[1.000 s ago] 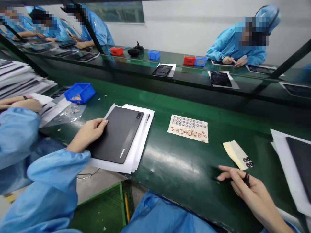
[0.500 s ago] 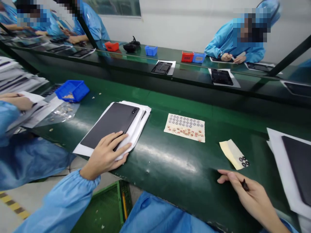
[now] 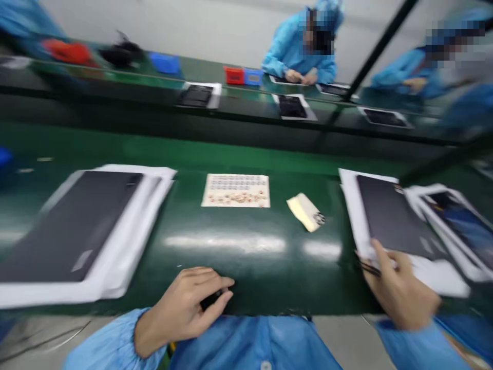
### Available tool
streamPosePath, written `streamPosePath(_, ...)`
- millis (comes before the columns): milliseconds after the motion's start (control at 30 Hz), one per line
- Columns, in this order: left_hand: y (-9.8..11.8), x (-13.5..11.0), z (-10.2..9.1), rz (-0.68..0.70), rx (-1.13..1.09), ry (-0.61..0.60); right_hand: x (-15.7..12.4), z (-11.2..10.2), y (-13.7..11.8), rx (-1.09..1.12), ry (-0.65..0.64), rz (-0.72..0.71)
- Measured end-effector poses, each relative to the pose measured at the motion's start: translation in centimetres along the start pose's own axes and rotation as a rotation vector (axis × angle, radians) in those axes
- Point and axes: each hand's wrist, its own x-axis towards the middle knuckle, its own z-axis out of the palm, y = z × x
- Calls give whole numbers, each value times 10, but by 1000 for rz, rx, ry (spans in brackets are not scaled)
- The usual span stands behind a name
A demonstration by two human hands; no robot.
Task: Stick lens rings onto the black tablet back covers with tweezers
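Observation:
My left hand [image 3: 187, 306] hovers at the table's near edge, fingers loosely curved and thumb apart, the gap dark. My right hand [image 3: 404, 290] is blurred, with thin black tweezers [image 3: 367, 267] held in it. Its fingers reach the near-left edge of a dark grey tablet [image 3: 396, 216] lying on white sheets [image 3: 352, 210]. Another dark grey tablet [image 3: 77, 226] lies on a white stack [image 3: 131, 246] at the left. Between them are a cream sheet [image 3: 235, 190] with rows of small rings and reddish bits, and a folded yellowish paper [image 3: 304, 210] with black rings [image 3: 319, 218].
Right of the right tablet lies another device [image 3: 462, 216] on white backing. A raised shelf [image 3: 231, 123] runs along the back, with tablet parts [image 3: 195, 96], a red bin [image 3: 233, 75] and a blue bin [image 3: 253, 76]. A co-worker [image 3: 304, 51] sits behind it; a slanted dark post [image 3: 377, 51] rises at right.
The view has swung right. My left hand has come off the left tablet to the table's near edge. My right hand has moved right onto the right tablet's edge.

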Motion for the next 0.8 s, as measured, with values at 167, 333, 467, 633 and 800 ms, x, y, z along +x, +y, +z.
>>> streamPosePath(167,36,91,36,-161,-248,-434,1,-1,35,-469,-42,-91)
streamPosePath(333,93,188,88,-248,-834,-441,14,-22,47,-571,62,-140)
streamPosePath(467,127,274,137,-366,-1008,-301,14,-38,63,-591,159,-167)
streamPosePath(633,134,334,174,-475,-950,-310,-1,-57,107,-585,97,-124)
streamPosePath(800,138,343,187,-464,-905,-378,-13,-62,125,-433,-155,-174)
